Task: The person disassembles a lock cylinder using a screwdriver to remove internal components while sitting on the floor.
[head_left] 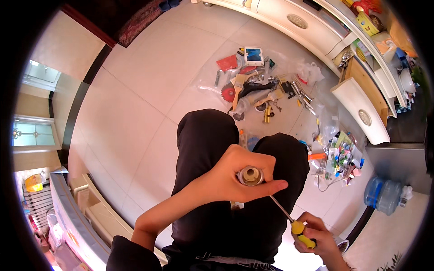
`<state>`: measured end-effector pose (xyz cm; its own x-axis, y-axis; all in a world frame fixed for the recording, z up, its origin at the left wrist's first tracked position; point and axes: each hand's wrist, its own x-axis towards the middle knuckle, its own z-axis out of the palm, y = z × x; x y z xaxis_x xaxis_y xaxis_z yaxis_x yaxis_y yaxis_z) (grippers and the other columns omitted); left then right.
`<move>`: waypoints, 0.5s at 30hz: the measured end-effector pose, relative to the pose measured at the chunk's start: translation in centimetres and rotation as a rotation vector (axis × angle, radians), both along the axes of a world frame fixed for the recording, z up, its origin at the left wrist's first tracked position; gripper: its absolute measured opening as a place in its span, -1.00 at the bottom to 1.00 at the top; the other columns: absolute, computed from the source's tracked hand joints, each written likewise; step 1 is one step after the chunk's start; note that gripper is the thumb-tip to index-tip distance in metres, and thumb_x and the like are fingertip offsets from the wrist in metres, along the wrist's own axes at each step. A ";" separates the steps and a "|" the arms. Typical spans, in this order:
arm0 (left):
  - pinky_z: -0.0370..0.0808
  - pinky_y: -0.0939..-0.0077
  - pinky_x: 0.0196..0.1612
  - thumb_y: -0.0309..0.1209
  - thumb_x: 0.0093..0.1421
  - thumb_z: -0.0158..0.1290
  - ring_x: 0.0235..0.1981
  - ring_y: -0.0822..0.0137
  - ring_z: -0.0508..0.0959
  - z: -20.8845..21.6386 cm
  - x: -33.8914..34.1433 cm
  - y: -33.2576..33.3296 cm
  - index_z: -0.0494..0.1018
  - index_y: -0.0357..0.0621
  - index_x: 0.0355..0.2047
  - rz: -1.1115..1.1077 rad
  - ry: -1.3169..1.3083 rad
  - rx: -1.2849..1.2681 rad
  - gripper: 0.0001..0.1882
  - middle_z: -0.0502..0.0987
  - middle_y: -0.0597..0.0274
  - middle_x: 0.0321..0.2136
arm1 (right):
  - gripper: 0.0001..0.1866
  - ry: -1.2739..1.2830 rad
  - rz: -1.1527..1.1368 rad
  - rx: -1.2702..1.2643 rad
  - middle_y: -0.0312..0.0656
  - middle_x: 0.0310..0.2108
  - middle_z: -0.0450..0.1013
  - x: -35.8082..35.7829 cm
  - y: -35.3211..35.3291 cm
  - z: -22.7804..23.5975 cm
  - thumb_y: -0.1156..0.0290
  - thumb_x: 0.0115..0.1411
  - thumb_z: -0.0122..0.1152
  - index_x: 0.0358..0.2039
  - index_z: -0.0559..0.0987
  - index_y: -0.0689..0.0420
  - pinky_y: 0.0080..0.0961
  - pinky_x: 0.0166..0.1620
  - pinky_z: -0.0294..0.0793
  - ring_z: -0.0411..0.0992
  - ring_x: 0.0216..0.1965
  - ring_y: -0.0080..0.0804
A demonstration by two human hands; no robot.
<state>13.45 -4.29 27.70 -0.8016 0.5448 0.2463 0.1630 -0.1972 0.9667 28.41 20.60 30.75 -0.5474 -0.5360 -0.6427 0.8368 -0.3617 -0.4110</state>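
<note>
Your left hand [229,174] curls around a silvery, round fitting [250,176] (its hollow end facing up) over your thighs [203,144]; rightward, a screwdriver [298,227] slants down from beside it, yellow handle gripped in your right hand [321,237].

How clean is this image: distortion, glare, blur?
Head view: black corners, and fisheye bends the cabinet into an arc; head view: a blown-out white patch sits beside the right hand; head view: left hand and screwdriver look reasonably sharp, but bits in the colourful pile are too small to tell apart.
</note>
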 end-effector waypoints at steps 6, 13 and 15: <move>0.09 0.64 -0.74 -0.54 -0.14 0.33 -0.82 0.44 0.34 -0.1 -0.3 -0.4 0.42 -0.08 -0.74 -0.046 0.196 0.025 -0.74 0.37 0.32 -0.81 | -0.66 -0.208 -0.252 -0.477 -0.10 -0.63 0.26 4.0 -3.0 -3.6 0.24 0.25 0.02 -0.11 0.28 0.22 -0.63 -0.69 0.06 0.16 -0.75 -0.53; 0.19 0.64 -0.75 -0.35 -0.25 0.40 -0.79 0.35 0.39 2.0 -1.7 -1.3 0.51 -0.11 -0.63 -0.140 0.468 0.103 -0.74 0.37 0.26 -0.76 | -0.61 -0.277 -0.197 -0.807 -0.15 -0.67 0.24 4.5 -6.2 -5.5 0.18 0.23 0.06 -0.13 0.27 0.22 -0.64 -0.71 0.10 0.15 -0.80 -0.57; 0.17 0.64 -0.76 -0.32 -0.22 0.40 -0.80 0.35 0.35 3.2 -1.5 -1.6 0.49 -0.08 -0.63 -0.136 0.541 0.141 -0.72 0.36 0.28 -0.75 | -0.58 -0.225 -0.161 -0.928 -0.17 -0.66 0.27 4.6 -7.7 -6.2 0.17 0.22 0.08 -0.15 0.26 0.28 -0.71 -0.75 0.14 0.18 -0.82 -0.63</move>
